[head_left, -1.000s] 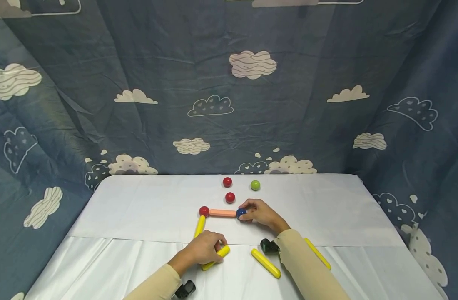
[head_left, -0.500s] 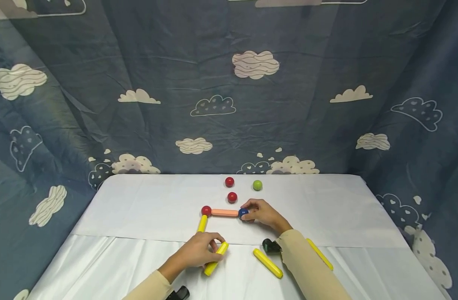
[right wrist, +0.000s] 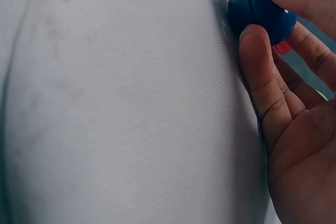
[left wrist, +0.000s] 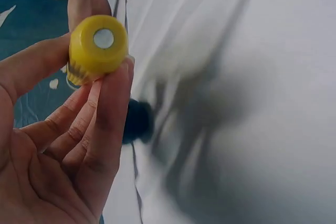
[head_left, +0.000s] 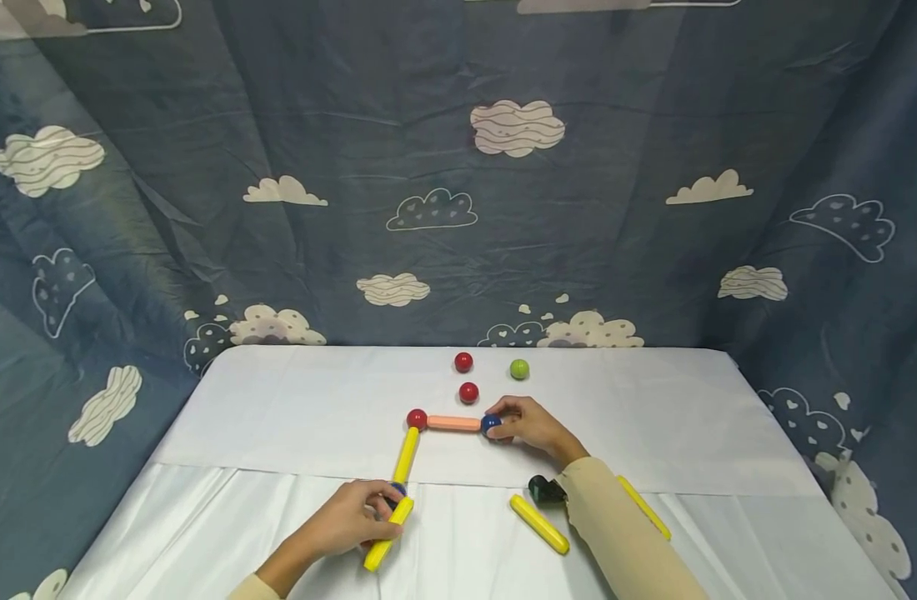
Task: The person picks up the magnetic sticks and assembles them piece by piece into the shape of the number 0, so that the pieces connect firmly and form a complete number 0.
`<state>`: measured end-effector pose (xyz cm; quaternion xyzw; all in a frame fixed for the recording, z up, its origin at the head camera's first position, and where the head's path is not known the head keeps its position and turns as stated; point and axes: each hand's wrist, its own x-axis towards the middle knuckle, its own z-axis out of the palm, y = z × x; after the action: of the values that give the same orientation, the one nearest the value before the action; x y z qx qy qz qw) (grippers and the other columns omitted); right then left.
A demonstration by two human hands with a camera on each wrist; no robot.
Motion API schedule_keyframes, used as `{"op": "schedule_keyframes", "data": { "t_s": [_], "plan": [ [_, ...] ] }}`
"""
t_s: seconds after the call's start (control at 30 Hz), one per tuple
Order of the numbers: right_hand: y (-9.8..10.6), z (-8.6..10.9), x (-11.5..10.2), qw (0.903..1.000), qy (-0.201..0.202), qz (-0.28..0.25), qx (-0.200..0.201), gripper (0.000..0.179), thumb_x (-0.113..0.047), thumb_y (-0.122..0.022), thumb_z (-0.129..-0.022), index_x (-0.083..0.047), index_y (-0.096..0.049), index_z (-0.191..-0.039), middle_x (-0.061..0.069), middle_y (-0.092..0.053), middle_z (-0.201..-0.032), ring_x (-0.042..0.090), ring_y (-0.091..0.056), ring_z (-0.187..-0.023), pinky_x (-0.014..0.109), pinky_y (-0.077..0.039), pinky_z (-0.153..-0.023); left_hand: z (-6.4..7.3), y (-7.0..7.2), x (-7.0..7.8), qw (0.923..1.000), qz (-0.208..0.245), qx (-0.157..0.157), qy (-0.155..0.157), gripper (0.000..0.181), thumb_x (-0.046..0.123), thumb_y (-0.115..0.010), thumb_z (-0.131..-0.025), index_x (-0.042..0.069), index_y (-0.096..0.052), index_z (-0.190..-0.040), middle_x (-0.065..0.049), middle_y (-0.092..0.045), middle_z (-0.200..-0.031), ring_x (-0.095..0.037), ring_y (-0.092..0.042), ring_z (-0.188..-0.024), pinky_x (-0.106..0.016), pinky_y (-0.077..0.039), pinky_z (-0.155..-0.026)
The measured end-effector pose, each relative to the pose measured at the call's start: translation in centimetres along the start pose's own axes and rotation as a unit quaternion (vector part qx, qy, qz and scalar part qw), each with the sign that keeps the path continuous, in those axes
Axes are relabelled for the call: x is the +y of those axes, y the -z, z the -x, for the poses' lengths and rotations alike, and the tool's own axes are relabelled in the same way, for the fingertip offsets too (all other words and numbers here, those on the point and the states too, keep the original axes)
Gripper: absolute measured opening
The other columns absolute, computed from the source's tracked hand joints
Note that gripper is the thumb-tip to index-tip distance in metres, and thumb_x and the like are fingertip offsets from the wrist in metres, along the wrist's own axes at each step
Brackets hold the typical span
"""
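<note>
My left hand (head_left: 344,521) holds a yellow magnetic stick (head_left: 379,553) between thumb and fingers; a silver disc (left wrist: 104,39) shows in its end in the left wrist view. Just beyond that hand, a blue ball (head_left: 398,487) sits at the near end of another yellow stick (head_left: 406,456), partly hidden by the fingers. That stick runs up to a red ball (head_left: 417,419), from which an orange stick (head_left: 454,423) leads right to a second blue ball (head_left: 491,424). My right hand (head_left: 532,427) pinches this second ball between thumb and fingers (right wrist: 260,56).
Two loose red balls (head_left: 468,392) and a green ball (head_left: 519,369) lie toward the back of the white-covered table (head_left: 293,400). One loose yellow stick (head_left: 539,524) lies left of my right forearm, another (head_left: 644,507) just right of it. A cloud-patterned curtain (head_left: 338,250) surrounds the table.
My left hand has drawn left and toward me with its yellow stick, which has turned steeper, uncovering the blue ball at the other stick's end. My right hand keeps its hold on its ball.
</note>
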<state>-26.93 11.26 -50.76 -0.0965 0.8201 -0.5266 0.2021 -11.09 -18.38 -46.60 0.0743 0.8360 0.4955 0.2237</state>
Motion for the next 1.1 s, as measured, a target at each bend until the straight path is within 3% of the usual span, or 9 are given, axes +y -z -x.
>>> {"op": "schedule_keyframes", "data": {
  "t_s": [0.2,0.4,0.6,0.8,1.1],
  "plan": [
    [0.2,0.1,-0.1,1.0,0.007,0.005,-0.004,0.031,-0.009,-0.078,-0.079,-0.004,-0.066,-0.107,0.008,-0.063,-0.102,0.017,-0.055,-0.075,0.027,-0.048,-0.068,1.4,0.4,-1.2,0.9994,0.006,0.009,0.032,0.034,0.014,-0.079,-0.078,0.003,-0.061,-0.105,-0.001,-0.062,-0.075,-0.012,-0.056,-0.053,-0.028,-0.05,-0.049],
    [0.3,-0.1,0.1,0.9998,0.019,0.001,-0.005,0.032,-0.008,-0.078,-0.079,-0.002,-0.066,-0.108,0.008,-0.063,-0.102,0.016,-0.055,-0.075,0.028,-0.048,-0.068,1.6,0.1,-1.8,0.9983,0.021,0.024,0.048,0.034,0.014,-0.078,-0.078,0.003,-0.057,-0.102,0.0,-0.062,-0.072,-0.01,-0.053,-0.05,-0.026,-0.049,-0.047],
    [0.1,0.3,-0.3,0.9996,0.025,-0.007,-0.014,0.031,-0.004,-0.076,-0.081,0.001,-0.064,-0.109,0.01,-0.062,-0.104,0.017,-0.056,-0.074,0.03,-0.049,-0.069,1.7,-0.1,-2.0,0.9979,0.029,0.037,0.046,0.035,0.012,-0.078,-0.079,0.001,-0.055,-0.103,-0.001,-0.06,-0.071,-0.01,-0.053,-0.051,-0.028,-0.05,-0.046],
    [0.1,-0.1,0.4,0.9999,0.015,-0.002,-0.008,0.03,-0.008,-0.078,-0.079,-0.005,-0.066,-0.106,0.008,-0.063,-0.102,0.018,-0.056,-0.075,0.029,-0.048,-0.07,1.7,-0.2,-2.1,0.9973,0.03,0.047,0.047,0.036,0.013,-0.078,-0.079,0.001,-0.055,-0.104,-0.001,-0.06,-0.072,-0.011,-0.054,-0.053,-0.03,-0.051,-0.048],
    [0.0,-0.2,0.3,0.9998,0.018,0.002,-0.007,0.03,-0.009,-0.078,-0.079,-0.005,-0.067,-0.106,0.006,-0.063,-0.1,0.018,-0.056,-0.076,0.029,-0.048,-0.07,1.7,-0.2,-2.1,0.9968,0.026,0.044,0.061,0.038,0.018,-0.077,-0.081,0.002,-0.055,-0.107,-0.002,-0.061,-0.073,-0.012,-0.055,-0.053,-0.03,-0.052,-0.049]
  ]
}}
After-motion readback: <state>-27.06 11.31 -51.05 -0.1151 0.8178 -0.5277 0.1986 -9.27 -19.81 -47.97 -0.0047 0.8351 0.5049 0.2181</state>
